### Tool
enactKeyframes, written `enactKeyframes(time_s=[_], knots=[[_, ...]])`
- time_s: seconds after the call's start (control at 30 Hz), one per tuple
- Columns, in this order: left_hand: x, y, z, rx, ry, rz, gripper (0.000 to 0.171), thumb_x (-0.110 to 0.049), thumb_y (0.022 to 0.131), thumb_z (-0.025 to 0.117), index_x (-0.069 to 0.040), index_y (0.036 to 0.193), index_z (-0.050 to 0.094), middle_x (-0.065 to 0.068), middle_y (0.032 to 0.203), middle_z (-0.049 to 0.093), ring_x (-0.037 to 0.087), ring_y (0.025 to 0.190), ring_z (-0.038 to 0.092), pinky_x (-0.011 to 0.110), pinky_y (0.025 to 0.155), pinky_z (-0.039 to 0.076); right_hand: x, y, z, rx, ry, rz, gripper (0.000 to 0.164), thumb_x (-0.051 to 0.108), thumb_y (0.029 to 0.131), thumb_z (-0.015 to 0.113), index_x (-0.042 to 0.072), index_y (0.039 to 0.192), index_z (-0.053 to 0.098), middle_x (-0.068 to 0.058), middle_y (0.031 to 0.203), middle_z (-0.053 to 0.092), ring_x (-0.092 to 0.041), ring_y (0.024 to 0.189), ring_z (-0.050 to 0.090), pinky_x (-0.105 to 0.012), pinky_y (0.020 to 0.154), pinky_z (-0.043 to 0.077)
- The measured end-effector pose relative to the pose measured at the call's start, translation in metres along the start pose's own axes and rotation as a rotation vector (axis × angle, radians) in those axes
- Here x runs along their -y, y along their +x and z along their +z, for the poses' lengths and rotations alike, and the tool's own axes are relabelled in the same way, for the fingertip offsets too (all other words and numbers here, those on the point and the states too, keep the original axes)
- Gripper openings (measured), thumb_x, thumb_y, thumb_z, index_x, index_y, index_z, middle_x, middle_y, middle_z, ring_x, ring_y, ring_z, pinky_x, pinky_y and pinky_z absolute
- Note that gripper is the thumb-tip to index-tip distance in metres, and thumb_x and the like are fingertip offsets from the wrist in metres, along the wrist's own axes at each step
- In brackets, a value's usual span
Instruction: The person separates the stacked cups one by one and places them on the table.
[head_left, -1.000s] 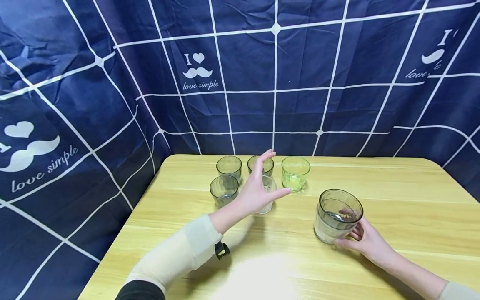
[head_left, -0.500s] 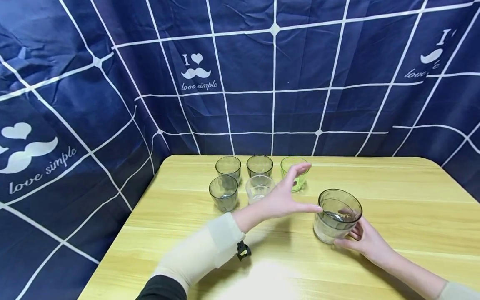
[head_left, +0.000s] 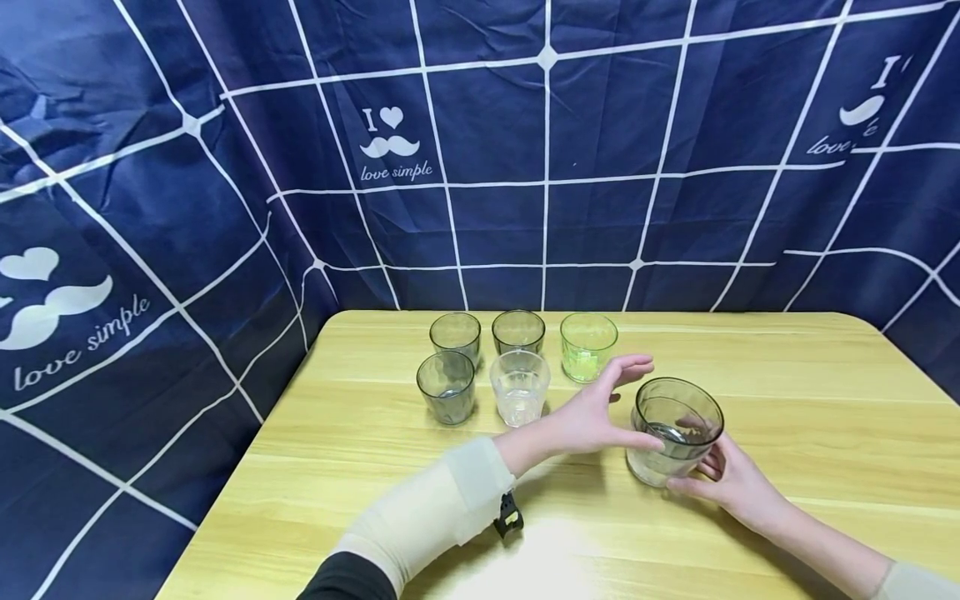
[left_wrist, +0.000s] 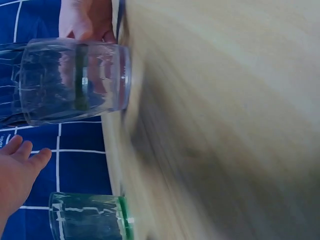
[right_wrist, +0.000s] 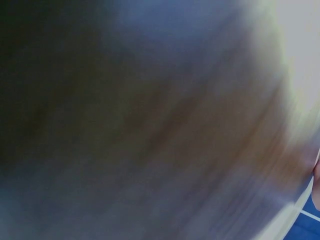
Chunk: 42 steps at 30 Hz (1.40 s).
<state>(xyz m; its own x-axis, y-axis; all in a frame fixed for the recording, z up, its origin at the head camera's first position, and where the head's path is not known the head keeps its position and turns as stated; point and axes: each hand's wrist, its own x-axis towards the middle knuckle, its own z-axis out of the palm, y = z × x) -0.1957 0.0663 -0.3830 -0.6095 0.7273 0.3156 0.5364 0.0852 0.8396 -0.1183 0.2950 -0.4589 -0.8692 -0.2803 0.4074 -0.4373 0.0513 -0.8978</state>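
Observation:
On the right of the table, a smoky grey glass sits nested in a clear glass. My right hand grips the lower part of this stack from the right, thumb in front. From the left comes my left hand, thumb and fingers spread wide, with the thumb overlapping the smoky glass in the head view. In the left wrist view, the fingers of the left hand stand apart from the clear glass, and my right hand is behind it. Blurred table surface fills most of the right wrist view.
Left of the stack stand a green glass, another clear glass and several smoky grey glasses in two rows. The wooden table ends at a dark blue curtain with white lines.
My left hand has moved right, from over the group of glasses to beside the nested stack, fingers still spread. The right hand and the stack have stayed put.

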Motion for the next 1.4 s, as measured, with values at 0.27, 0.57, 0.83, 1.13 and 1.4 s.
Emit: enactKeyframes(time_s=[0.27, 0.57, 0.83, 1.13, 1.4], knots=[[0.0039, 0.0034, 0.0026, 0.068, 0.024, 0.024, 0.093, -0.01, 0.076, 0.084, -0.017, 0.149, 0.027, -0.001, 0.149, 0.04, 0.004, 0.133, 0.035, 0.026, 0.105, 0.033, 0.001, -0.0014, -0.0011, -0.005, -0.039, 0.011, 0.079, -0.028, 0.072, 0.065, 0.006, 0.138, 0.037, 0.01, 0.126, 0.056, 0.001, 0.111, 0.056, -0.011, 0.091, 0.042], [0.0096, 0.0088, 0.0058, 0.135, 0.06, 0.087, 0.085, -0.008, 0.076, 0.084, -0.01, 0.145, 0.034, 0.004, 0.145, 0.044, 0.001, 0.13, 0.037, 0.019, 0.107, 0.028, 0.0002, -0.0025, -0.0029, -0.004, -0.059, 0.027, 0.079, -0.027, 0.073, 0.065, 0.006, 0.139, 0.037, 0.014, 0.129, 0.054, 0.002, 0.112, 0.055, -0.009, 0.091, 0.041], [0.0087, 0.0078, 0.0062, 0.122, 0.063, 0.049, 0.082, -0.009, 0.075, 0.085, -0.013, 0.142, 0.038, 0.0, 0.141, 0.048, -0.001, 0.127, 0.04, 0.018, 0.105, 0.03, -0.0002, -0.0023, -0.0025, -0.005, -0.037, 0.038, 0.08, -0.027, 0.073, 0.064, 0.01, 0.139, 0.038, 0.015, 0.128, 0.055, 0.003, 0.112, 0.054, -0.01, 0.09, 0.042], [0.009, 0.0066, 0.0076, 0.107, 0.069, 0.029, 0.08, -0.011, 0.076, 0.084, -0.015, 0.141, 0.039, -0.002, 0.14, 0.049, -0.001, 0.126, 0.041, 0.018, 0.104, 0.032, 0.0014, -0.0018, -0.0021, -0.001, -0.076, 0.04, 0.078, -0.025, 0.074, 0.065, 0.006, 0.139, 0.036, 0.016, 0.13, 0.053, 0.003, 0.113, 0.054, -0.009, 0.091, 0.041], [0.0088, 0.0056, 0.0088, 0.1, 0.08, 0.018, 0.079, -0.013, 0.077, 0.084, -0.017, 0.141, 0.038, -0.002, 0.141, 0.048, 0.0, 0.127, 0.041, 0.017, 0.104, 0.032, 0.0013, -0.0009, -0.0022, -0.007, -0.094, 0.04, 0.078, -0.025, 0.074, 0.065, 0.003, 0.14, 0.035, 0.017, 0.129, 0.053, 0.004, 0.113, 0.053, -0.009, 0.092, 0.04]])
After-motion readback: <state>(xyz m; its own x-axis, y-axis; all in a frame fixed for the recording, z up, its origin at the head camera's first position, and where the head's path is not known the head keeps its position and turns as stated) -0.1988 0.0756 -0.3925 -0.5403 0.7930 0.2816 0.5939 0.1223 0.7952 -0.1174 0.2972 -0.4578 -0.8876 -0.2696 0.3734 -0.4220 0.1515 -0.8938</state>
